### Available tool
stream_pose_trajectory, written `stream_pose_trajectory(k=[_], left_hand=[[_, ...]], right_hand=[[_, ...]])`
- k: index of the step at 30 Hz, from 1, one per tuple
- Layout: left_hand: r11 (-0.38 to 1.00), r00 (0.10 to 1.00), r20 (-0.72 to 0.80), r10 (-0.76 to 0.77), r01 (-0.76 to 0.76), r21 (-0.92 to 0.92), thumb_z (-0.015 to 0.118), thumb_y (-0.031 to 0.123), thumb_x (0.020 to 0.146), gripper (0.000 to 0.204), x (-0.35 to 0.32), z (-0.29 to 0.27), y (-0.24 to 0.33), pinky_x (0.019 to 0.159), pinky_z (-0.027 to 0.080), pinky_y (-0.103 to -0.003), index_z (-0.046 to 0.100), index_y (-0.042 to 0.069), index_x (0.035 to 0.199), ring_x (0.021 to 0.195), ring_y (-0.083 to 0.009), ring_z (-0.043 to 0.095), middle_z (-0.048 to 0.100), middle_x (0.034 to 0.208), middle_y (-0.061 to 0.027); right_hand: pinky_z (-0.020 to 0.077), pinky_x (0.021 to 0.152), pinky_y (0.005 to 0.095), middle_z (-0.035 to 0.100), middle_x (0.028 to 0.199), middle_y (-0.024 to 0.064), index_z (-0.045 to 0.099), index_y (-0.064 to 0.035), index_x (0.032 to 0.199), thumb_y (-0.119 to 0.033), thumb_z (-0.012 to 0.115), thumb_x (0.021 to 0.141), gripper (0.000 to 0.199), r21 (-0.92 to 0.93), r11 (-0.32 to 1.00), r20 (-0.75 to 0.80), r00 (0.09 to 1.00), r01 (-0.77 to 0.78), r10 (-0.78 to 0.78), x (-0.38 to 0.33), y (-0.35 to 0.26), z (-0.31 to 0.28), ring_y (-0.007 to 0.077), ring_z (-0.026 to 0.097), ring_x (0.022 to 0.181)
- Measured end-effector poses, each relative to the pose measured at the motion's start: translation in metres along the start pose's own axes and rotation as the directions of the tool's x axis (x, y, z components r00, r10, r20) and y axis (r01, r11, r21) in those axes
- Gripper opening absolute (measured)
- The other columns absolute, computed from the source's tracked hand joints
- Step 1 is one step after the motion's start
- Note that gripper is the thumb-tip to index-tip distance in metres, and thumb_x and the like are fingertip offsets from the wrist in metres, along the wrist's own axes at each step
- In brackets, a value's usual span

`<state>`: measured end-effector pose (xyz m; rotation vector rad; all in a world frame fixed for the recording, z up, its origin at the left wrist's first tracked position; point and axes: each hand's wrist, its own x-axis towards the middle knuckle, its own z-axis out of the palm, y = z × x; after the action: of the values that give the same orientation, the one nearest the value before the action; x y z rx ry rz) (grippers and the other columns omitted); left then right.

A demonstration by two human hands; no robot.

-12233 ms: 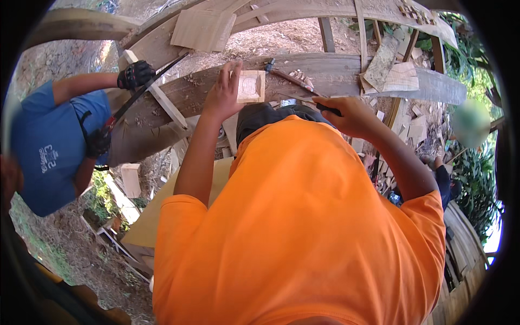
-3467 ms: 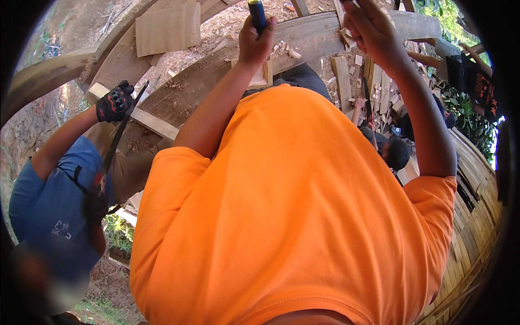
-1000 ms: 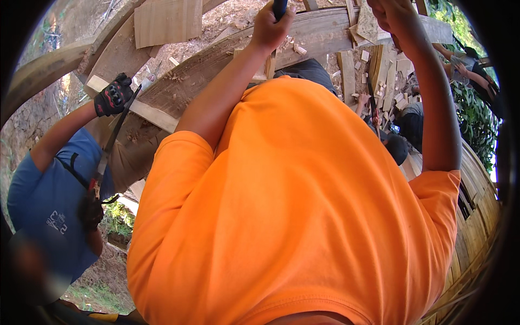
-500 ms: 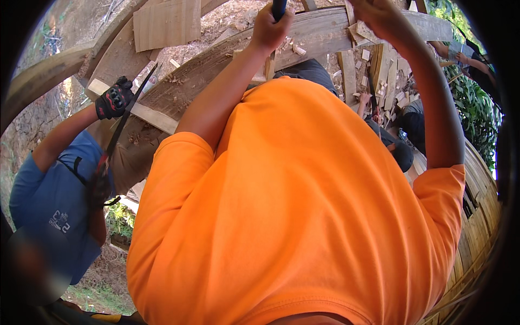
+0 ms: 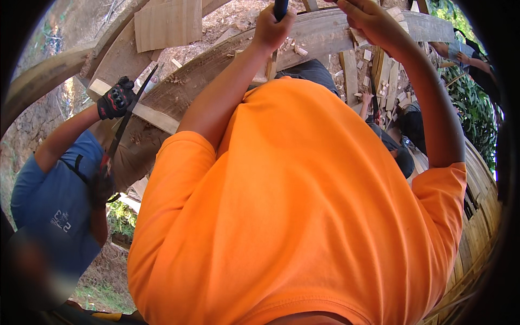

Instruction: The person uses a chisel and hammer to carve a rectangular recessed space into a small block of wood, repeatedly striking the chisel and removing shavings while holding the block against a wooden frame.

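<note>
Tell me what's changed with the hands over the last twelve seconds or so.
Both arms rose toward the top of the view. The left hand left the small wooden block and now grips a dark tool handle. The right hand stayed up on the curved plank. The co-worker's gloved hand still holds its long tool.

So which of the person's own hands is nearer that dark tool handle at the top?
The left. The left hand is wrapped around the dark handle; the right hand is off to its right, above the curved beam.

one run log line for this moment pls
left hand: grips dark tool handle | right hand: over curved timber | co-worker's gloved hand: holds blade
</note>
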<state>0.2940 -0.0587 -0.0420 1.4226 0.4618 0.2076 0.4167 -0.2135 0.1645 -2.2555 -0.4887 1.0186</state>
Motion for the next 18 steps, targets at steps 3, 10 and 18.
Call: stream_pose_trajectory(k=[3,10,18], left_hand=[[0.999,1.000,-0.007,-0.014,0.014,-0.036,0.066,0.021,0.096,0.024,-0.005,-0.005,-0.008,0.046,0.037,-0.031,0.061,0.004,0.080,0.052,-0.0089,0.049,0.053,0.060,0.0016],[0.997,0.997,0.054,-0.051,0.054,-0.048,0.066,0.021,0.096,0.024,0.002,-0.002,0.003,0.046,0.038,-0.031,0.061,0.004,0.079,0.052,-0.0098,0.050,0.054,0.061,0.0009],[0.991,0.999,0.021,0.027,-0.029,0.134,0.066,0.023,0.094,0.023,0.002,-0.001,-0.001,0.054,0.044,-0.038,0.064,0.002,0.084,0.058,-0.0175,0.056,0.058,0.063,-0.0050]], right_hand=[[0.0285,0.043,0.0237,0.044,0.067,-0.0057,0.060,-0.0056,0.134,-0.032,0.050,0.109,0.037,0.226,0.974,-0.130,0.992,0.026,0.003,0.001,-0.033,-0.014,0.0051,0.036,0.050],[0.0325,0.046,0.0237,0.046,0.070,-0.0043,0.057,-0.0050,0.136,-0.033,0.050,0.109,0.039,0.125,0.990,0.026,0.998,-0.068,0.065,0.008,-0.003,-0.017,0.0049,0.039,0.052],[0.0320,0.047,0.0235,0.046,0.068,-0.0054,0.064,-0.0062,0.127,-0.036,0.050,0.109,0.037,0.048,0.995,-0.030,0.995,-0.091,0.093,0.004,-0.018,-0.015,0.0056,0.041,0.053]])
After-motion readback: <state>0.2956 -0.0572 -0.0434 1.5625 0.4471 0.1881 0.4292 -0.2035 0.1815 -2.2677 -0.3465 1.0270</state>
